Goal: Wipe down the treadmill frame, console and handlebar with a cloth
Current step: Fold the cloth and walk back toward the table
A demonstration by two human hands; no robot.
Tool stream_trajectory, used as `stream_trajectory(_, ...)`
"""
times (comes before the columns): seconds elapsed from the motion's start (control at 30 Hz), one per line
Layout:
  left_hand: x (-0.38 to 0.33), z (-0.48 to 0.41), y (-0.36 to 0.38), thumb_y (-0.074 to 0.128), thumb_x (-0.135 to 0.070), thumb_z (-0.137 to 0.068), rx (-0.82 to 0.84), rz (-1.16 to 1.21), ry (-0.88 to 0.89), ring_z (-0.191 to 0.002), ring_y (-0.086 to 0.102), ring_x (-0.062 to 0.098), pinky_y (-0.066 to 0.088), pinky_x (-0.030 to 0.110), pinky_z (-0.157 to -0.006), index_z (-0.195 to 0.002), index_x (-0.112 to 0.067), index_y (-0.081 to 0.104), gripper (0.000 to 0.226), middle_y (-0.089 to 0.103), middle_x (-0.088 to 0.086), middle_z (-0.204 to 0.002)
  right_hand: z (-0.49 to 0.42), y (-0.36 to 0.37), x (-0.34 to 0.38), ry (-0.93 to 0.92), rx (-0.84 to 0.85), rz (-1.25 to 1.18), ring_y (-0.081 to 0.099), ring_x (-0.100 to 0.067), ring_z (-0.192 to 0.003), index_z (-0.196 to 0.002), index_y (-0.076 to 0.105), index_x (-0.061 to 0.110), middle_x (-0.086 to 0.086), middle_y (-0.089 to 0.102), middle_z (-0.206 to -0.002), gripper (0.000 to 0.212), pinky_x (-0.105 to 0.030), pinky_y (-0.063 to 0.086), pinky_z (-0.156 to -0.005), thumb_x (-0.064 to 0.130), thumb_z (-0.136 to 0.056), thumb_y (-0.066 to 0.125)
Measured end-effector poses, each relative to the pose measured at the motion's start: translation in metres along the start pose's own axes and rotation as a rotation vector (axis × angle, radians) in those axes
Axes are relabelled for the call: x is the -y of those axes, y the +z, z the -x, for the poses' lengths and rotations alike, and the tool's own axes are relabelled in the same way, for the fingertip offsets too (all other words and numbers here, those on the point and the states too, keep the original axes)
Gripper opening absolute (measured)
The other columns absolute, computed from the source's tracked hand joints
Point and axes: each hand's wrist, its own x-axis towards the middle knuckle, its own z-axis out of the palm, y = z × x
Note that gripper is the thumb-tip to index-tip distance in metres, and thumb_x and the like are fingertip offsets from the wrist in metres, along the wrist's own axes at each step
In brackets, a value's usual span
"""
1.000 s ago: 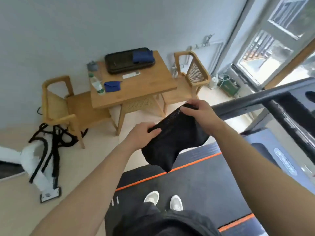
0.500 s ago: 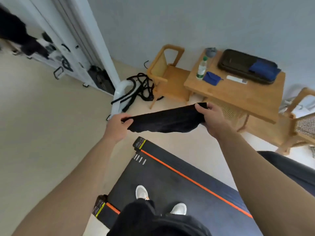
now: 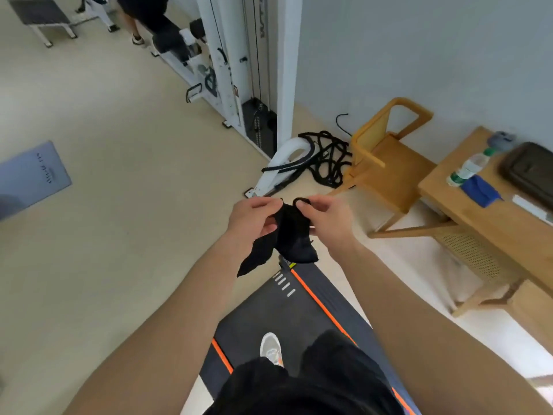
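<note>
While you stand on the treadmill belt (image 3: 299,320), your left hand (image 3: 253,220) and right hand (image 3: 327,219) meet at frame centre, each pinching the black cloth (image 3: 291,238), which hangs bunched between them, long axis downward. Console and handlebar lie out of view.

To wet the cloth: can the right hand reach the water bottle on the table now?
Probably not. The right hand pinches the black cloth with the left hand, and the water bottle sits beyond the wooden chair, off the treadmill.
</note>
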Motion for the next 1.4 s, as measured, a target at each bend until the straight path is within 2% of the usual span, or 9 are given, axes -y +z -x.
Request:
stream_trajectory(0.33, -0.043, -0.073, -0.044, 0.069, -0.003, -0.091, -0.171, 0.038, 0.062, -0.071, 0.074, 0.019, 0.058, 0.021, -0.065, -0.112, -0.004, 0.061, 0.023, 0.073, 0.02, -0.095, -0.095, 0.082, 0.018, -0.126, 0.232, 0.146, 0.073, -0.026, -0.09, -0.096, 0.078, 0.039, 0.002, 0.077, -0.089, 0.023, -0.057, 0.056, -0.084, 0.039, -0.088, 0.056)
stream_trajectory(0.5, -0.075, -0.125, -0.06, 0.056, 0.006, -0.09, -0.252, 0.044, 0.052, -0.066, 0.074, 0.019, 0.059, 0.021, -0.065, -0.098, -0.006, 0.068, 0.018, 0.074, 0.019, -0.088, -0.153, 0.11, 0.031, -0.254, 0.305, 0.27, 0.071, -0.006, -0.085, -0.111, 0.076, 0.028, 0.015, 0.076, -0.089, 0.034, -0.029, 0.056, -0.08, 0.009, -0.092, 0.056)
stream_trajectory(0.7, -0.094, -0.187, -0.076, 0.067, 0.004, -0.084, -0.212, 0.003, 0.055, -0.082, 0.073, 0.018, 0.059, 0.019, -0.069, -0.1, -0.008, 0.072, 0.021, 0.073, 0.015, -0.098, -0.227, 0.133, 0.033, -0.29, 0.308, 0.349, 0.068, 0.004, -0.087, -0.107, 0.074, 0.027, 0.02, 0.072, -0.094, 0.018, -0.018, 0.052, -0.077, 0.023, -0.091, 0.069)
stream_trajectory(0.83, -0.094, -0.246, -0.098, 0.066, 0.001, -0.085, -0.107, -0.244, 0.163, -0.08, 0.075, 0.023, 0.06, 0.026, -0.072, -0.109, -0.011, 0.07, 0.027, 0.076, 0.013, -0.085, -0.278, 0.158, 0.025, -0.322, 0.269, 0.403, 0.063, 0.007, -0.087, -0.102, 0.075, 0.024, 0.019, 0.071, -0.089, 0.016, -0.008, 0.043, -0.072, 0.022, -0.097, 0.06)
stream_trajectory(0.97, -0.083, -0.328, -0.129, 0.063, -0.014, -0.083, -0.105, -0.671, 0.258, -0.073, 0.07, 0.017, 0.057, 0.033, -0.069, -0.092, -0.027, 0.067, 0.016, 0.074, -0.003, -0.079, -0.342, 0.203, 0.007, -0.227, 0.235, 0.334, 0.059, 0.0, -0.075, -0.091, 0.066, 0.018, 0.012, 0.065, -0.08, 0.015, -0.017, 0.043, -0.069, 0.018, -0.099, 0.054)
stream_trajectory(1.1, -0.052, -0.432, -0.181, 0.06, -0.025, -0.087, -0.023, -0.977, 0.276, -0.088, 0.064, 0.022, 0.053, 0.036, -0.077, -0.08, -0.031, 0.06, 0.01, 0.067, -0.002, -0.092, -0.415, 0.269, -0.018, -0.105, 0.165, 0.18, 0.053, -0.01, -0.07, -0.091, 0.059, 0.008, 0.001, 0.056, -0.076, 0.015, -0.021, 0.043, -0.064, 0.015, -0.101, 0.051)
stream_trajectory(1.23, -0.036, -0.509, -0.231, 0.065, -0.027, -0.088, 0.016, -0.988, 0.347, -0.095, 0.055, 0.018, 0.051, 0.036, -0.088, -0.105, -0.026, 0.076, 0.02, 0.056, -0.005, -0.099, -0.472, 0.331, -0.027, -0.101, 0.088, 0.167, 0.049, -0.019, -0.074, -0.089, 0.056, 0.004, -0.009, 0.05, -0.079, 0.02, -0.034, 0.039, -0.069, 0.018, -0.102, 0.05)
stream_trajectory(1.3, -0.042, -0.529, -0.255, 0.064, -0.031, -0.09, 0.011, -1.034, 0.349, -0.103, 0.055, 0.02, 0.05, 0.038, -0.09, -0.108, -0.027, 0.076, 0.023, 0.056, -0.002, -0.107, -0.489, 0.347, -0.017, -0.078, 0.066, 0.169, 0.044, -0.02, -0.073, -0.087, 0.055, 0.01, -0.01, 0.046, -0.079, 0.018, -0.034, 0.034, -0.065, 0.018, -0.102, 0.049)
stream_trajectory(1.4, -0.063, -0.551, -0.284, 0.061, -0.036, -0.092, 0.029, -1.173, 0.39, -0.108, 0.056, 0.021, 0.05, 0.04, -0.087, -0.112, -0.031, 0.071, 0.023, 0.056, 0.0, -0.116, -0.515, 0.346, 0.002, -0.047, 0.03, 0.223, 0.05, -0.021, -0.075, -0.093, 0.058, 0.003, -0.01, 0.052, -0.08, 0.023, -0.033, 0.037, -0.068, 0.021, -0.103, 0.049)
